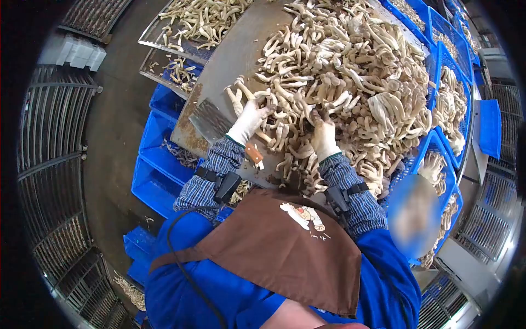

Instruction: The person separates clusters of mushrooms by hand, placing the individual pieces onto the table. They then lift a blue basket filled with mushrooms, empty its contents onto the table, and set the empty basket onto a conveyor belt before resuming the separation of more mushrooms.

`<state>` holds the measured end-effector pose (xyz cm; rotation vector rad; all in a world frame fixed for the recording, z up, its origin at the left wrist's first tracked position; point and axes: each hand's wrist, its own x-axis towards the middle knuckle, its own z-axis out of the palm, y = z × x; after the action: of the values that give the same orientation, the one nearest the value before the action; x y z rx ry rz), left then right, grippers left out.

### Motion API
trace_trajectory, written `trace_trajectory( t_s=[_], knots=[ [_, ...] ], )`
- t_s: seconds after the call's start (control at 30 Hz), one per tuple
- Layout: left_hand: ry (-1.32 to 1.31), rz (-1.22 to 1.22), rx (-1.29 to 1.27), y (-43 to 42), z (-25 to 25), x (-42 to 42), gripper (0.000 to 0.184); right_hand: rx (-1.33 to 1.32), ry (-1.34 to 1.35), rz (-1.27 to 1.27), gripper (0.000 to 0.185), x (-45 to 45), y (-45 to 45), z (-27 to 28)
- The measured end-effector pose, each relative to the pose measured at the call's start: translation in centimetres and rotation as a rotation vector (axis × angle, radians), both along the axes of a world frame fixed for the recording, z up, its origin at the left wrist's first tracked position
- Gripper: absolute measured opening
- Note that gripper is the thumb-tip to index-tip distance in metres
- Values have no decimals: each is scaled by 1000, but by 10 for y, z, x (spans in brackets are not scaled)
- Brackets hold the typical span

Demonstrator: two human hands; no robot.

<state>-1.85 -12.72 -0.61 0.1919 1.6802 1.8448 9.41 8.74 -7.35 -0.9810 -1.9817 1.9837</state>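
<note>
The metal tabletop (234, 60) runs away from the person, its right part buried under a broad heap of mushrooms (378, 60) that reaches back to the apron. Blue crates (159, 186) stand along both sides, those on the right filled with more mushrooms. At the near left edge of the heap work the 2 gloved hands. The left hand (251, 119) is half curled, thumb and fingers a little apart among the stems; the right hand (322, 130) is bent more closely, fingertips down in the pile. I cannot tell whether either has hold of a mushroom. Handling seems best kept light: lift from the loose outer edge, support the stems, and avoid squeezing caps, which probably bruise or snap easily. Just beyond the left hand lie 2 paler mushrooms. A brown handle (253, 152) sits just beside the left wrist; any blade there deserves clearance.
</note>
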Motion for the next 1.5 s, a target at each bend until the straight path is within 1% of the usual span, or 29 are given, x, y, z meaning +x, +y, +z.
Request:
trace_trajectory(
  t_s=[0.07,0.1,0.17,0.2,0.23,0.3,0.33,0.37,0.43,0.5,0.57,0.63,0.67,0.7,0.77,0.9,0.93,0.97,1.03,1.13,1.17,1.2,1.23,1.27,1.3,1.37,1.4,1.43,1.5],
  knots=[
    [-99,7,30,-1,-2,8,47,174,123,359,41,8,11,-34],
    [-195,16,61,0,2,11,48,174,124,362,41,5,8,-31],
    [-238,14,134,1,8,21,50,-402,217,160,42,0,-6,-27],
    [-210,35,151,3,-4,25,49,-192,238,239,42,-5,-15,-20],
    [-182,57,167,2,-17,29,49,-194,233,242,42,-11,-22,9],
    [-183,16,64,-11,4,32,47,-12,63,39,44,-21,-32,75],
    [-178,-29,-39,-21,18,34,45,251,161,-22,42,-25,-32,67],
    [-168,3,-53,-33,27,40,37,248,161,-14,42,-22,-26,64],
    [-118,-4,-113,-71,31,55,31,788,-194,547,45,-15,-25,93],
    [-245,-206,-473,-105,84,66,29,1187,-210,835,40,3,-23,57],
    [-255,-138,-507,-156,46,100,43,1158,-351,1027,49,4,-25,47],
    [-56,-165,-748,-190,27,128,53,1205,-435,1101,50,-4,-26,40],
    [29,-222,-996,-199,31,138,58,1232,-274,963,31,-3,-22,30],
    [17,-215,-999,-206,29,145,58,1190,-264,916,31,-6,-17,19],
    [316,-58,-1172,-225,16,159,55,1027,-249,792,35,-14,-16,56],
    [234,64,-1039,-213,33,142,45,529,-232,725,39,-1,-9,116],
    [215,67,-1039,-210,33,138,42,688,-278,645,34,15,-8,103],
    [159,82,-977,-207,36,134,41,1483,236,948,31,37,19,64],
    [202,91,-926,-207,32,126,41,1116,15,872,35,53,14,63],
    [160,95,-895,-199,35,118,40,1067,-7,714,30,68,2,70],
    [166,91,-896,-194,37,115,40,1067,-7,708,30,71,14,42],
    [89,76,-841,-186,39,112,40,534,-53,566,28,74,35,-6],
    [12,60,-785,-179,40,109,39,6,-92,407,27,67,29,1],
    [77,32,-771,-171,32,110,37,-682,-3,3,32,72,17,8],
    [102,48,-674,-165,12,115,35,-681,1,-4,32,69,19,12],
    [104,-35,-652,-141,25,117,35,29,15,203,51,62,26,18],
    [163,-66,-653,-133,24,119,36,292,-108,2,60,44,4,71],
    [163,-64,-648,-124,27,118,36,893,-66,68,63,47,12,55],
    [42,-84,-620,-110,33,117,39,658,183,168,52,36,-11,120]
  ],
)
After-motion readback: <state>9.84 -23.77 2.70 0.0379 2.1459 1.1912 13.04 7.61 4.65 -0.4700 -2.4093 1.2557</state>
